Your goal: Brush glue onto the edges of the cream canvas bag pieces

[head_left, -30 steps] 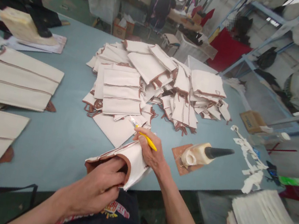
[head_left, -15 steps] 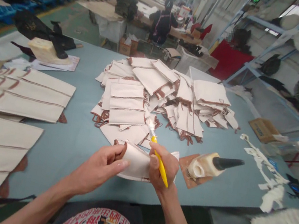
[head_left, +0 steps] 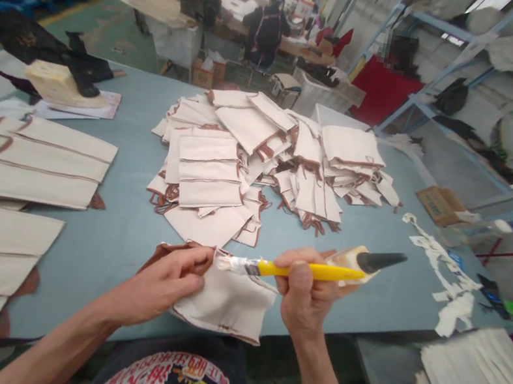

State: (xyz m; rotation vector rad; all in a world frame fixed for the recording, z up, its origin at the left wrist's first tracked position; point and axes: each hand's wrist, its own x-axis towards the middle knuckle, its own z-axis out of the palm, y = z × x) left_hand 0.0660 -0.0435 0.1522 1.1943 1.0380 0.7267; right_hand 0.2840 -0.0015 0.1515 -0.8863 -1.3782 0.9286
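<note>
A cream fabric piece with brown edging (head_left: 229, 303) lies at the table's near edge. My left hand (head_left: 166, 282) grips its upper left part, thumb on top and fingers curled at the brown edge. In my right hand (head_left: 312, 288) is a brush with a yellow handle (head_left: 334, 274), held level. Its pale bristles point left and rest at the piece's top edge, close to my left fingertips. Just behind my right hand stands a cream container with a black spout-like part (head_left: 380, 261), partly hidden by the hand and the handle.
A heap of cream pieces (head_left: 212, 174) covers the middle of the blue-green table (head_left: 127, 195). Overlapping pieces (head_left: 53, 163) lie at the left. Behind them is a yellowish block (head_left: 60, 83). White scraps (head_left: 459, 297) and a small carton (head_left: 439, 205) are at the right. A person (head_left: 267, 28) sits beyond.
My right hand has moved right, off the piece, and the brush has swung from upright-slanting to level, bristles at the edge. More of the piece shows. The whole view has shifted slightly.
</note>
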